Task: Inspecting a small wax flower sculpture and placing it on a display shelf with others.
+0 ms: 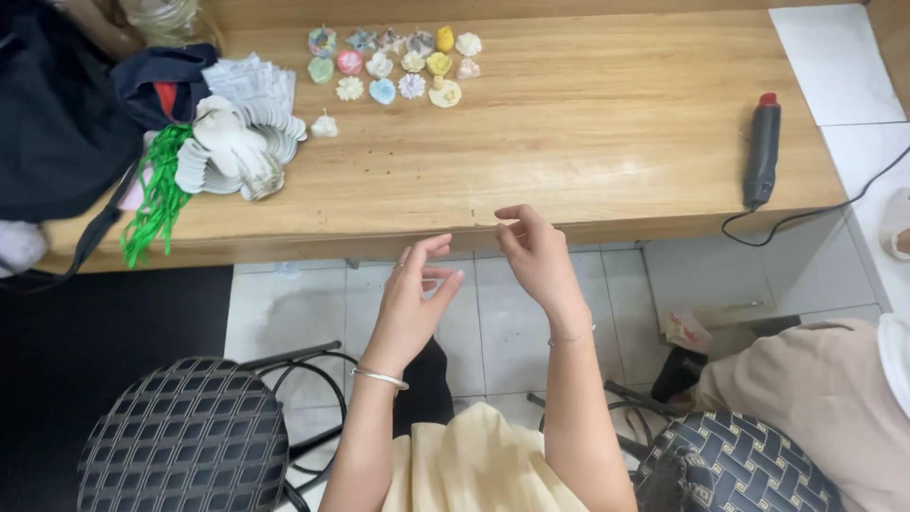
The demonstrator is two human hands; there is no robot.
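So both hands are up in the air just in front of the near edge of the wooden table (588, 142), and nothing big is in either one. Left hand (417, 299) has thumb and fingers curled toward each other, tips almost meeting, and the right hand (533, 254) is pinched the same way at its fingertips. Might be a thin thread or something tiny strung between them, but honestly I can't make it out, so I can't tell if either grip is actually clamped on anything.

What matters spatially: the little moulded flower pieces (393, 64) sit in rows at the far side of the table, well apart from both hands, straight ahead and a bit left. The left hand is the nearer one to them. One lone white piece (324, 125) sits apart from the rows, just beside the stack of white scalloped discs (242, 152), with a green bundle of strips (156, 194) hanging off the edge.

Off to the right lies a black heat tool with a red tip (763, 147), long axis running away from the person, its cord (815, 210) dropping over the edge. A dark bag (57, 114) is cut off at the left. Someone else's beige sleeve (815, 389) pokes in at bottom right.
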